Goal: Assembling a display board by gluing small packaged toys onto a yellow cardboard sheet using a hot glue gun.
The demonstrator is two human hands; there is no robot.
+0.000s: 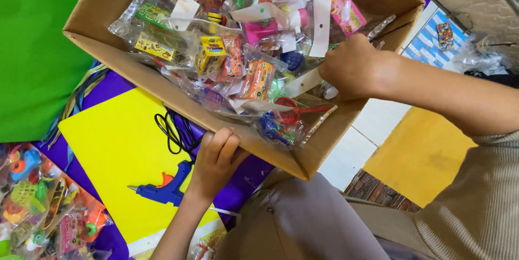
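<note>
We record bright, even light, colours saturated. Glare spots sit on the clear toy bags [216, 54]. A soft shadow lies inside the box [303, 157] wall. Edges look slightly soft.

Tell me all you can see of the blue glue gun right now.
The blue glue gun lies on its side on the yellow sheet, metal nozzle pointing left, an orange trigger showing. It looks like plastic. Its handle is partly hidden behind the left hand, which grips the cardboard box edge. A black cord loops above it.
</note>
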